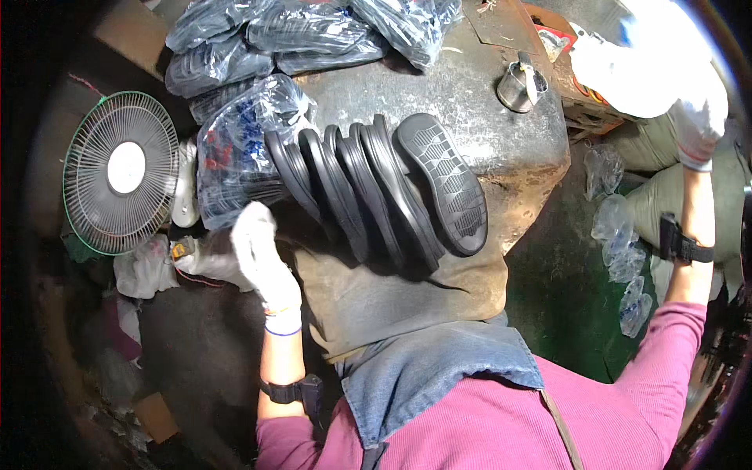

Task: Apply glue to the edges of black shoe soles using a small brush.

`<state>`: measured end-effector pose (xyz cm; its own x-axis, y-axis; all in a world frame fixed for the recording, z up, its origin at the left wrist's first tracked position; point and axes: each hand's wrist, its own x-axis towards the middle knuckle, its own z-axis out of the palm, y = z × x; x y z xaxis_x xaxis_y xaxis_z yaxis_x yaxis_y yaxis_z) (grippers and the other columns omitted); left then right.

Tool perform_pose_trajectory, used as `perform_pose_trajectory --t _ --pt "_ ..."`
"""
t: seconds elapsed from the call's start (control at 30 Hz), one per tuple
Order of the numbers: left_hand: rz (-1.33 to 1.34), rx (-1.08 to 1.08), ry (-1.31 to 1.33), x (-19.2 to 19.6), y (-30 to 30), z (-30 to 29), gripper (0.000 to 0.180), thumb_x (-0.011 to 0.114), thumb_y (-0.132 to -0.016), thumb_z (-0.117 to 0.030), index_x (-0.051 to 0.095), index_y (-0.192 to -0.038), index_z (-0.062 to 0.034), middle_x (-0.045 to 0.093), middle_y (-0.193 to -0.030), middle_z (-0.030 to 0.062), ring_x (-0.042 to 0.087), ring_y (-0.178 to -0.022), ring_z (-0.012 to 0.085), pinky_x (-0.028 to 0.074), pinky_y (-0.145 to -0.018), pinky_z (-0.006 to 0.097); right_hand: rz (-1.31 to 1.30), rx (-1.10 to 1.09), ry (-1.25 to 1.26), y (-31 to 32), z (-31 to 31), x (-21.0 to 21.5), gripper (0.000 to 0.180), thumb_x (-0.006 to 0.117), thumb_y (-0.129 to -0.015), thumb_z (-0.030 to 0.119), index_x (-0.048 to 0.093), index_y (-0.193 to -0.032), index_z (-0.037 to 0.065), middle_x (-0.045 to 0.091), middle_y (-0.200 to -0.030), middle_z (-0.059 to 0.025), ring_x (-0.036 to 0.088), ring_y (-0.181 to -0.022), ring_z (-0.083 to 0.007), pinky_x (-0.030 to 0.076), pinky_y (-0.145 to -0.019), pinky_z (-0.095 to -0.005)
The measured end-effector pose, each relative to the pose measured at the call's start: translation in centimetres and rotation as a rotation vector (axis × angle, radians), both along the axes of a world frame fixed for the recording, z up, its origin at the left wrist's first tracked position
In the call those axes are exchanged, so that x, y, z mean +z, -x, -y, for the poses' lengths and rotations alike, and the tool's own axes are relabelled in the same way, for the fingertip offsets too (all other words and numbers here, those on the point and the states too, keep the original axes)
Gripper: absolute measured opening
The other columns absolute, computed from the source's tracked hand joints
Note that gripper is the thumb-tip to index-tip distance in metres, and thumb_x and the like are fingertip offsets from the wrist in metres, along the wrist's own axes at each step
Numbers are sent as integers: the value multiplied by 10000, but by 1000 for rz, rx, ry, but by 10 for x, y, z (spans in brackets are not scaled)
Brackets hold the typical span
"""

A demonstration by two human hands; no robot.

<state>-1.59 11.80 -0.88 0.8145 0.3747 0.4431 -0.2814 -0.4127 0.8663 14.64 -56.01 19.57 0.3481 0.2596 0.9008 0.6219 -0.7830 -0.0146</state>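
Black shoe soles (372, 188) stand on edge in a leaning row at the near edge of the worktable. The rightmost sole (448, 184) turns its patterned tread up. Beside the row's left end is my left hand (264, 254), in a white glove, its fingers stretched out and nothing seen in them. It lies near a clear plastic bag (239, 157) with dark contents. My right hand (699, 117), also gloved in white, is raised at the far right against a glaring white plastic bag (619, 74). Glare hides its fingers and whether it grips the bag.
Several bagged bundles (305, 35) are piled at the table's back left. A metal cup (521, 86) stands near the right edge of the worktable (439, 86). A fan (121, 172) is at the left. Crumpled clear bags (619, 235) lie on the right, beside pale green sacks (681, 204).
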Motion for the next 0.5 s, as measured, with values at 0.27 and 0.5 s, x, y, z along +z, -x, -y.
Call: perform_pose_trajectory --t 0.27,0.5 --pt "-571 -201 294 -64 -19 13 630 650 -1019 -94 397 -1591 -18 662 -1282 68 621 -1092 132 514 -975 274 -149 -1059 385 74 223 -28 538 602 -968 313 582 -1444 63 674 -1320 -181 652 -1138 -265 523 -974 -407" --pt "-444 -301 514 -131 -30 -10 538 642 -1041 -169 481 -1547 -79 665 -1076 -9 602 -886 51 532 -819 208 -797 -260 41 106 -133 -138 255 642 -1012 168 744 -1211 45 751 -1203 -90 685 -1140 -217 508 -1029 -329"
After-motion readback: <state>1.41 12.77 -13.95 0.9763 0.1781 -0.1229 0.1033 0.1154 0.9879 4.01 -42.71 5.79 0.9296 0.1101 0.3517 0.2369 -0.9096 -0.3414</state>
